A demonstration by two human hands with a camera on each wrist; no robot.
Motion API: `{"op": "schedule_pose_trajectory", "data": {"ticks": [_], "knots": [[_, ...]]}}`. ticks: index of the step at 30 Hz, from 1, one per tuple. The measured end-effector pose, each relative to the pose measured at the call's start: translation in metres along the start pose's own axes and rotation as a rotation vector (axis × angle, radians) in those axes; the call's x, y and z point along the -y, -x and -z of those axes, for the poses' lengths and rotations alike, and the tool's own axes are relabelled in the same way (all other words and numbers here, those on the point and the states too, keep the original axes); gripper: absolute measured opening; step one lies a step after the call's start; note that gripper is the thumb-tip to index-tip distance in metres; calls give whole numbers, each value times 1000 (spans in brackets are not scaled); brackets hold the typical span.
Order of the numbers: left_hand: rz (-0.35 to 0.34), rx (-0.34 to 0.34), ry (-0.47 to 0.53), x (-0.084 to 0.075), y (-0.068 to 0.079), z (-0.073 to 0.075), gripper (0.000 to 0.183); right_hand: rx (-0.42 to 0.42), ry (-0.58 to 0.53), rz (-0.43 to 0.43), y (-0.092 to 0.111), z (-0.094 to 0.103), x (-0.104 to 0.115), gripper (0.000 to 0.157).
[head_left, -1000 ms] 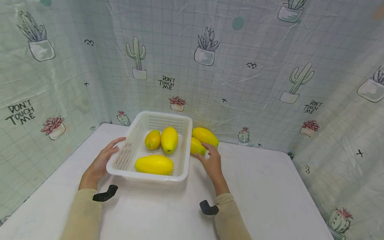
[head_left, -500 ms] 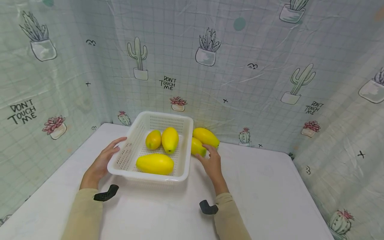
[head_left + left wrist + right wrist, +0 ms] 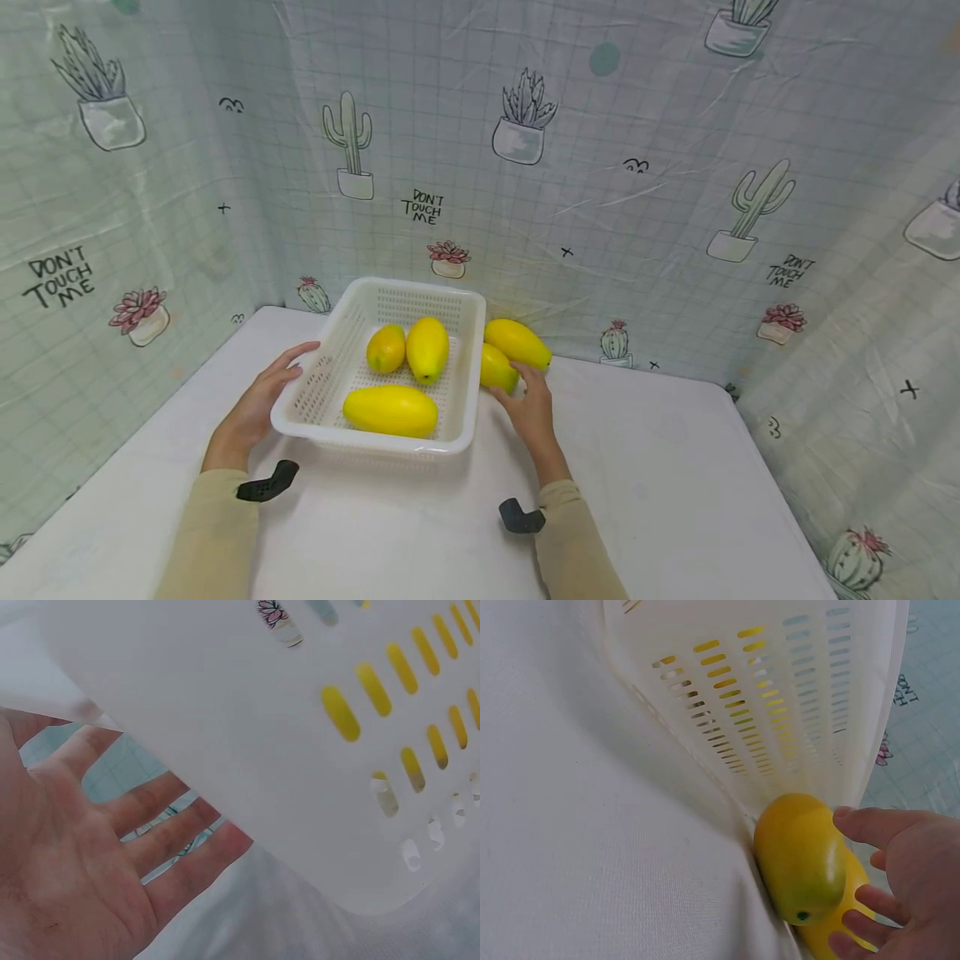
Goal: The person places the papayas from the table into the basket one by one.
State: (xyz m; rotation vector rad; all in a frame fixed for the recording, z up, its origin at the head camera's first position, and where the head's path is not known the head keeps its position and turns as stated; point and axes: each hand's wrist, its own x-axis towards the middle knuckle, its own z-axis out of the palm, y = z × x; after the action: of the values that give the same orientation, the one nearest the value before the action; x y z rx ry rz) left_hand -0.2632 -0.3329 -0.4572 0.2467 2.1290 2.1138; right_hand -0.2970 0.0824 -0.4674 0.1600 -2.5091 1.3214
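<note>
A white plastic basket (image 3: 377,441) with slotted sides holds three smooth yellow fruits, like papayas or mangoes: a long one (image 3: 392,411) in front, a small one (image 3: 386,349) and a medium one (image 3: 427,350) behind. At the basket's left side is my left hand (image 3: 255,408), its fingers extended against the wall and partly hidden behind it in the left wrist view. Two more yellow fruits lie right of the basket: a nearer one (image 3: 799,859) against its wall and a farther one (image 3: 517,342). My right hand (image 3: 531,414) is beside the nearer fruit, thumb and fingers spread loosely near it.
A white table (image 3: 637,483) bears everything. Grid-patterned curtain with cactus prints (image 3: 450,125) hangs along its back and both sides, close behind the basket and the fruits. A black wrist mount (image 3: 268,482) sits on the left sleeve, another (image 3: 521,517) on the right.
The whole scene has shifted very slightly to the right in the head view. Hands, basket and fruits keep the same positions relative to one another.
</note>
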Motion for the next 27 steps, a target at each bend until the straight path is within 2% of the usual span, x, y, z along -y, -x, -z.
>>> {"op": "schedule_pose_trajectory", "data": {"ticks": [16, 27], "knots": [[1, -14, 0, -1, -1, -2, 49, 36, -30, -90, -3, -6, -6, 62], [-5, -12, -4, 0, 0, 0, 49, 34, -24, -100, -5, -11, -7, 61]]}}
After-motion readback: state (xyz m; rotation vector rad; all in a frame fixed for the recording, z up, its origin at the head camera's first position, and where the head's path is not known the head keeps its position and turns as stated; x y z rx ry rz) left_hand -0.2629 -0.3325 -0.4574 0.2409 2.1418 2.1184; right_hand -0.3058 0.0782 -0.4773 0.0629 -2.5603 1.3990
